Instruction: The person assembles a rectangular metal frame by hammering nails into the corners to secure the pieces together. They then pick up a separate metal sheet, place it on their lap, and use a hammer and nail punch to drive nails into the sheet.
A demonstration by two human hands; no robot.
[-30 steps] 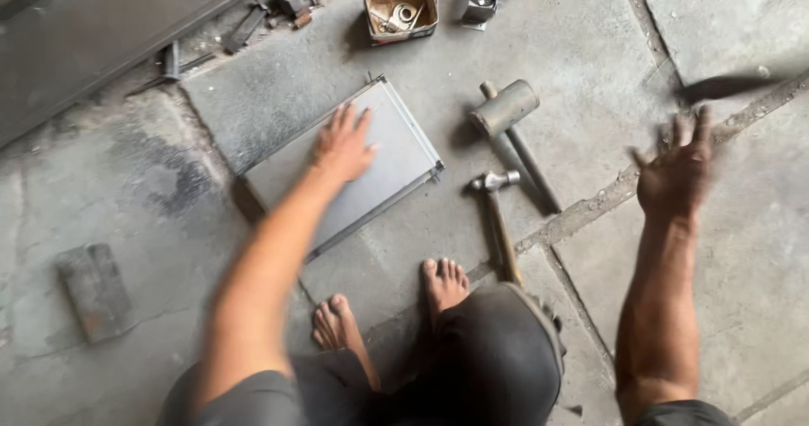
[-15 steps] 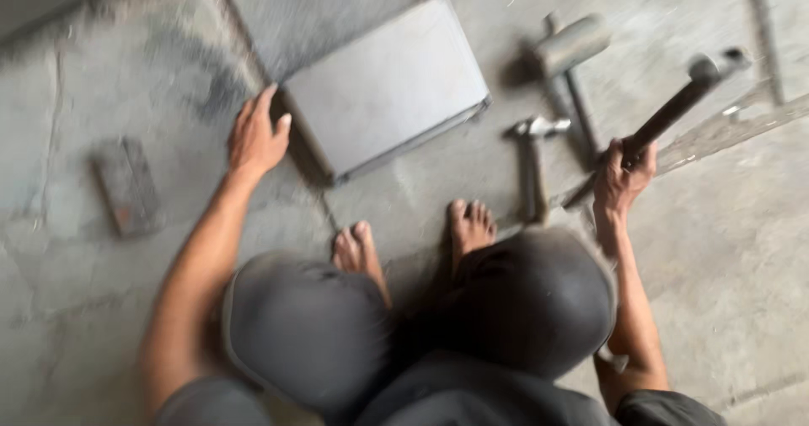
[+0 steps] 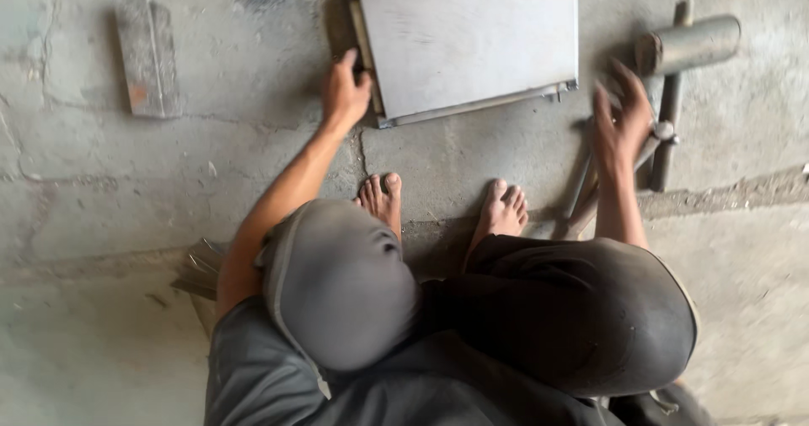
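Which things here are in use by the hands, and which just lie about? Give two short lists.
In use: flat metal panel, gripped at its corner by the left hand; hammer under the right hand.
Lying about: mallet; flat block.

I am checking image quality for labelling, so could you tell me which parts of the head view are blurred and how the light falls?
In the head view, the right hand is smeared by motion blur, as are the tool handles under it; the left hand and grey metal panel read sharper; light is soft and even, with only faint shadows and no glare.
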